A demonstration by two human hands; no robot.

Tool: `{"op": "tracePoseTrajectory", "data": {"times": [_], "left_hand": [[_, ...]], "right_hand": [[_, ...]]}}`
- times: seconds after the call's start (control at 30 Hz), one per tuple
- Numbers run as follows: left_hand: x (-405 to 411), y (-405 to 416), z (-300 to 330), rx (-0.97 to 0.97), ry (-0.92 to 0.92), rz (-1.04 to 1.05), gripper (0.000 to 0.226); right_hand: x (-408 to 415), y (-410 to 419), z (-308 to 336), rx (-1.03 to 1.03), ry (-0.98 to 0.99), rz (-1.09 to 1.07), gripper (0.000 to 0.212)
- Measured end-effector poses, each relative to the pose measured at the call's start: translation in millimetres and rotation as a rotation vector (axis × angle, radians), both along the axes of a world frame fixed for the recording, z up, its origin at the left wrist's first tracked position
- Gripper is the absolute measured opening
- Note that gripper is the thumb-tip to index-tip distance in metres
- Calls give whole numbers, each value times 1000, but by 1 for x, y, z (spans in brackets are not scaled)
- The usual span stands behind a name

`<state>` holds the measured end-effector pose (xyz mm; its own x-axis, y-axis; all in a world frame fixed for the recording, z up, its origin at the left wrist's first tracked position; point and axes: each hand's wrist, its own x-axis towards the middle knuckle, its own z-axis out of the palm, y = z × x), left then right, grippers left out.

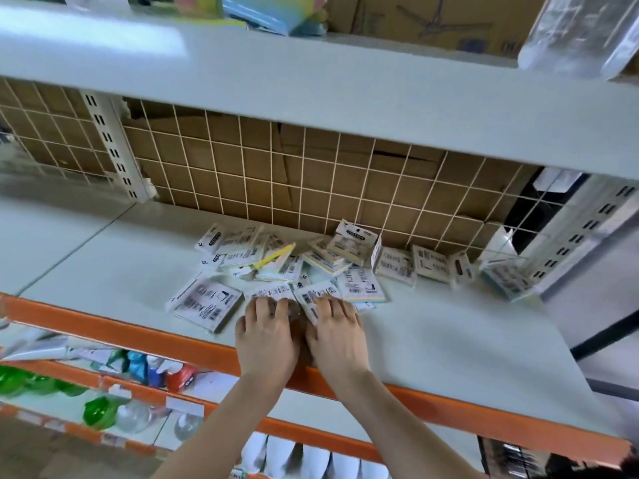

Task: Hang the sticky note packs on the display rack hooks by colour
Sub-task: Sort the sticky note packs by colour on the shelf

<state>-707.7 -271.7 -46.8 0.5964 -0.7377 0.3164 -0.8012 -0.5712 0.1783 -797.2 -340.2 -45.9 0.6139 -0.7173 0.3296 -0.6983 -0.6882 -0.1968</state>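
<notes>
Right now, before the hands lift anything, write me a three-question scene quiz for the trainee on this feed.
1. True or false: some sticky note packs already hang on the wire grid.
2. What do the left hand and right hand rest on? A) one pack each at the pile's near edge B) the orange shelf edge C) the cardboard boxes up top
3. Fill in: one pack stands propped against the ____.

Key: 1 false, all packs seen here lie on or stand on the shelf. 2 A. 3 wire grid.
</notes>
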Motion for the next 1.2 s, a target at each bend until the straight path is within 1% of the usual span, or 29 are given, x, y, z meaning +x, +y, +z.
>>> {"op": "tracePoseTrajectory", "data": {"times": [0.07, 0.13, 0.2, 0.23, 0.3, 0.33, 0.4, 0.47, 0.53, 0.57, 0.63, 0.73, 0.77, 0.83, 0.87, 0.9, 0.93, 0.97, 1.0, 1.03, 1.1, 1.13, 1.2], "left_hand": [[1, 3, 5, 17, -34, -17, 33], [5, 4, 9, 37, -77, -58, 33], [10, 4, 11, 85, -77, -80, 36], [13, 4, 12, 112, -71, -86, 38], [17, 4, 14, 146, -35, -104, 44], [20, 4, 13, 149, -10, -110, 47], [26, 4, 11, 158, 20, -123, 49], [28, 2, 16, 132, -12, -150, 46], [27, 1, 23, 105, -16, -195, 42], [28, 0, 26, 101, -24, -198, 41], [32, 2, 35, 31, -34, -203, 34], [43, 6, 42, -83, -46, -174, 17], [49, 6, 41, -129, -67, -166, 15], [56, 7, 39, -184, -18, -129, 16], [57, 6, 43, -237, 90, -83, 21], [58, 3, 42, -307, 216, -30, 27], [57, 0, 42, -373, 379, 2, 33], [54, -2, 42, -436, 546, 13, 38], [49, -4, 45, -498, 726, 28, 41], [42, -6, 49, -556, 906, 50, 40], [24, -11, 55, -610, 1243, 76, 32], [13, -13, 57, -598, 1351, 58, 27], [-8, -17, 60, -522, 1471, -25, 21]], "right_hand": [[-3, 1, 2, 4, -80, 3, 42], [-7, 2, 5, 10, -191, -12, 28], [-14, 4, 11, 46, -310, -58, 21], [-17, 4, 13, 108, -377, -99, 19], [-23, 4, 14, 296, -494, -160, 17], [-25, 3, 13, 365, -560, -177, 17], [-27, 2, 17, 434, -649, -215, 18], [-28, 2, 22, 538, -741, -233, 17], [-29, 1, 28, 635, -886, -264, 16], [-31, 0, 31, 650, -954, -293, 17], [-36, -3, 33, 706, -1093, -330, 21], [-44, -6, 36, 938, -1332, -313, 32], [-47, -9, 39, 1003, -1391, -295, 36], [-55, -13, 48, 1136, -1464, -244, 35], [-59, -14, 53, 1211, -1497, -207, 31], [-63, -14, 60, 1289, -1543, -158, 33], [-67, -13, 66, 1359, -1602, -103, 43], [-71, -13, 70, 1403, -1658, -56, 57], [-74, -12, 73, 1425, -1694, -35, 67], [-76, -12, 75, 1432, -1702, -37, 64], [-80, -11, 78, 1442, -1699, -94, 37], [-83, -11, 80, 1439, -1690, -120, 30], [-89, -12, 80, 1394, -1677, -128, 25]]}}
